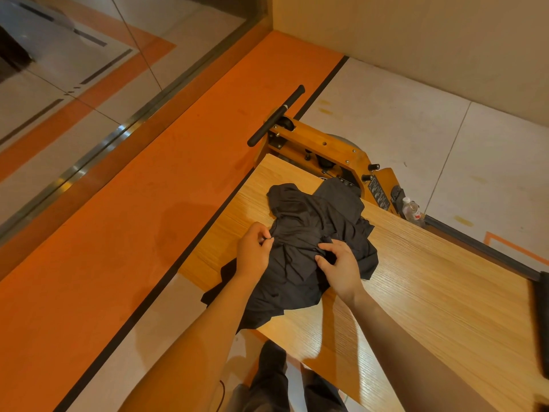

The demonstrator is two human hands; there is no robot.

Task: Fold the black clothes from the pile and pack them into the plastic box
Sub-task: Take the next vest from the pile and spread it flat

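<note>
Wooden table [430,278] bears crumpled black clothes [303,233], lengthwise away; both hands' grip pinches fabric.

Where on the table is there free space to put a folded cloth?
The table is bare right of the black clothes, up to the dark thing at the right edge. It is crowded at the left end, where the left hand and right hand pinch the clothes.
</note>
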